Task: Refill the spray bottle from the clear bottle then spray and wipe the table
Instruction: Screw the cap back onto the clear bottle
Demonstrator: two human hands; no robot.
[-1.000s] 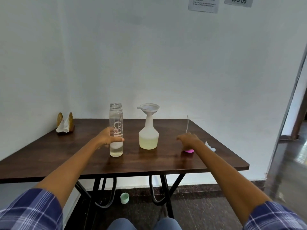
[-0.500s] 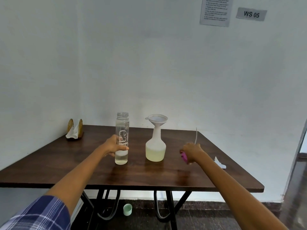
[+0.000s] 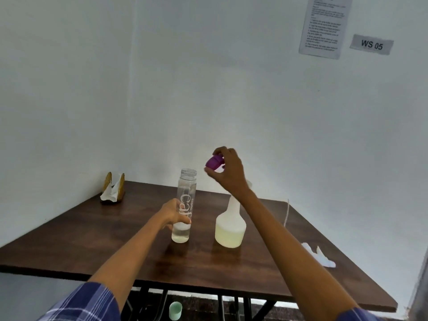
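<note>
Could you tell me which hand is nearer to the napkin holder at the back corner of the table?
Left. The left hand grips the clear bottle, right of the napkin holder; the right hand is raised farther right.

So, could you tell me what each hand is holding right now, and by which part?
The left hand grips the clear bottle around its lower middle. The right hand holds the purple spray head raised, fingers around its body.

Counted on the table [image 3: 97,230]: one clear bottle [image 3: 185,205], one spray bottle [image 3: 230,225], one napkin holder [image 3: 114,188], one white cloth [image 3: 318,256]. Two wall notices [image 3: 324,26] were recorded; one green cup [image 3: 175,310] was noted beneath.
</note>
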